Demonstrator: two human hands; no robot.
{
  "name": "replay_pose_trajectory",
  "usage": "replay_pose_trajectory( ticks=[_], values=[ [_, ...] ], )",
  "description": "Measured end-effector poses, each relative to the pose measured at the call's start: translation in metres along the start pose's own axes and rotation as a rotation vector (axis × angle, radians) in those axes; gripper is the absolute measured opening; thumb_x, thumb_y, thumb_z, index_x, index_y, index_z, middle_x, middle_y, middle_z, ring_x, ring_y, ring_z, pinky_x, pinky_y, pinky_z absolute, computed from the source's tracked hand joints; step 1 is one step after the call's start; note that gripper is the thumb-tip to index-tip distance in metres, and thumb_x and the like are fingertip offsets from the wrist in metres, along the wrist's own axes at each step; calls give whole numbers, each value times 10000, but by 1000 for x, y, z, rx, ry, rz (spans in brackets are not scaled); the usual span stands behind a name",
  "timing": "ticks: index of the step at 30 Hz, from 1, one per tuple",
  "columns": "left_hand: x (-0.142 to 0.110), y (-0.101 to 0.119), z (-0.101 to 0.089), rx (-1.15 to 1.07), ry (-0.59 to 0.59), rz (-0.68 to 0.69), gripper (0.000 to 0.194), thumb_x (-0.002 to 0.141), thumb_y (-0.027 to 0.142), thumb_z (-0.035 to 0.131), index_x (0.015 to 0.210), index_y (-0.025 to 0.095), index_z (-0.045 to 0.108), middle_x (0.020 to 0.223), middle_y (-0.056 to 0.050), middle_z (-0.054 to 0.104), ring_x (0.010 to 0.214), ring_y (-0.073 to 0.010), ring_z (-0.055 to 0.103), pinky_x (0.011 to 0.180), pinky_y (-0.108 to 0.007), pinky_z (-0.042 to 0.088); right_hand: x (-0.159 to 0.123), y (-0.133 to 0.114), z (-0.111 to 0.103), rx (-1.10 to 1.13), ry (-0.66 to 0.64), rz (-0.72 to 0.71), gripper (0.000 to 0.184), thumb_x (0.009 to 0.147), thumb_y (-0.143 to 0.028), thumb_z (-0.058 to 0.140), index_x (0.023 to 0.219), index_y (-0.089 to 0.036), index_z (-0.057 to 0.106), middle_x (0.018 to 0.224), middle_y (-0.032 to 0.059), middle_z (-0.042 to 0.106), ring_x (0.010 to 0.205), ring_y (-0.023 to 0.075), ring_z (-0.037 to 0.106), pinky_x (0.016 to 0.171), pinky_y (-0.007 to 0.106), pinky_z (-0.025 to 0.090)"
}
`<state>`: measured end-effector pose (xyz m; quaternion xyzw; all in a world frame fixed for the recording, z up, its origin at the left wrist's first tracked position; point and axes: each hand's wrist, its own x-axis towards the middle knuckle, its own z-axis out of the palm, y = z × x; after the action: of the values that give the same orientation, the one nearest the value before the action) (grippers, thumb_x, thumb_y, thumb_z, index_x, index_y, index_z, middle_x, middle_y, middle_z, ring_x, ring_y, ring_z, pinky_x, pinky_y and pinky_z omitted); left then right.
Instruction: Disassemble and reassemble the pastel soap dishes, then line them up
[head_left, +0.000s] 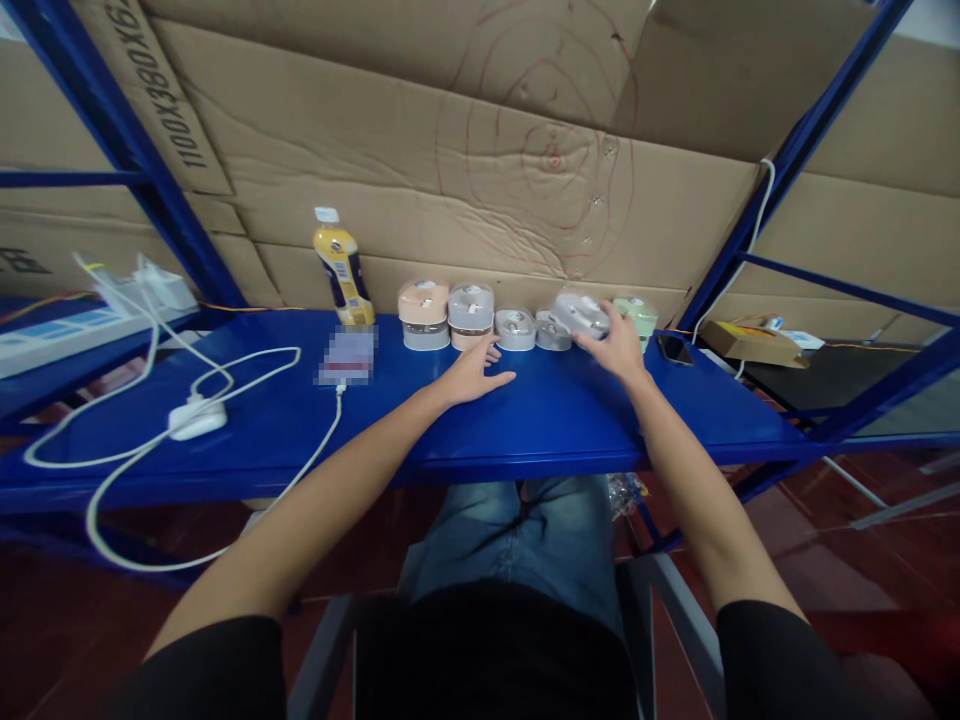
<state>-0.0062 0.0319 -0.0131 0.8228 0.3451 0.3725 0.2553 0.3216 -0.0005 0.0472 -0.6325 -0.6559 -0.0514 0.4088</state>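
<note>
Small rounded cases with clear covers stand in a row along the back of the blue table. At the left are two stacks: a peach case [423, 303] over a grey one, and a grey case [471, 306] over a peach one. A pale grey case [515, 330] and a darker grey case [553, 331] stand singly beside them. My right hand [616, 342] grips a grey case [580, 315], tilted and slightly blurred. Partly behind that hand is a green case [637, 316]. My left hand [474, 373] hovers or rests before the stacks, fingers apart, holding nothing.
A yellow bottle [343, 268] stands at the back left. Before it lies a pixelated device [347, 356] on a white cable, near a white charger [196, 418]. A dark phone [675, 349] lies at the right. Cardboard [360, 150] backs the blue table [570, 420].
</note>
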Motion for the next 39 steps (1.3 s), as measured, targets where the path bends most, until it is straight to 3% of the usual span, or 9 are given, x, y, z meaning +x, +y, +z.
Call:
replay_pose_trajectory(
  ticks=[6,15,18,21,24,27,32,36,39],
  values=[
    [1,2,0,65,-27,-9,856,868,565,825,1550,156,509,1361,-192,699,1263,-362,710,1130,-591,581,49,3,16,-293,142,304,840,820,-542,848,1434,-48,558,1411,345,613,1345,493,581,1141,648,449],
    [2,-1,4,89,-35,0,802,846,565,830,1490,173,559,1387,-198,699,1285,-381,700,1134,-596,571,45,-2,43,-384,125,324,863,903,-535,796,1465,44,490,1441,421,561,1381,504,543,1175,591,409],
    [1,4,2,112,-61,-17,799,863,555,816,1497,148,547,1419,-220,683,1323,-386,684,1146,-582,562,36,-11,36,-464,175,277,789,939,-485,767,1461,42,501,1469,407,535,1379,494,523,1151,581,423],
    [1,7,1,129,-68,-22,779,872,536,812,1488,135,554,1425,-229,678,1343,-390,676,1153,-565,559,29,-31,31,-509,174,99,592,1029,-420,620,1425,17,562,1480,379,552,1395,484,511,1156,602,423],
    [2,7,2,136,-47,-12,731,865,501,824,1455,147,577,1393,-213,693,1315,-381,694,1143,-562,569,22,-56,42,-482,-36,-228,505,1043,-306,539,1459,-24,598,1594,329,528,1466,455,499,1210,576,413],
    [2,4,4,133,-26,5,674,859,458,833,1416,164,593,1355,-186,714,1263,-359,717,1126,-564,586,17,-79,66,-436,-289,-445,640,1000,-264,599,1605,-73,516,1768,256,398,1609,428,394,1301,552,347],
    [2,2,3,114,-10,35,581,864,414,828,1353,186,614,1315,-149,734,1221,-332,734,1096,-546,616,2,-98,88,-415,-456,-427,748,994,-327,653,1664,-78,433,1783,248,389,1656,418,341,1317,583,333],
    [1,8,1,97,33,47,570,883,418,821,1355,177,611,1315,-160,735,1180,-322,744,1072,-546,619,-19,-101,69,-368,-374,-439,565,1008,-459,648,1444,-101,620,1547,261,613,1458,443,539,1213,587,445],
    [0,12,-2,76,78,89,634,874,456,849,1386,182,593,1350,-160,725,1214,-325,731,1076,-536,611,-31,-103,51,-341,-265,-326,543,1026,-568,607,1304,-105,671,1371,272,676,1322,454,616,1140,590,498]
  ],
)
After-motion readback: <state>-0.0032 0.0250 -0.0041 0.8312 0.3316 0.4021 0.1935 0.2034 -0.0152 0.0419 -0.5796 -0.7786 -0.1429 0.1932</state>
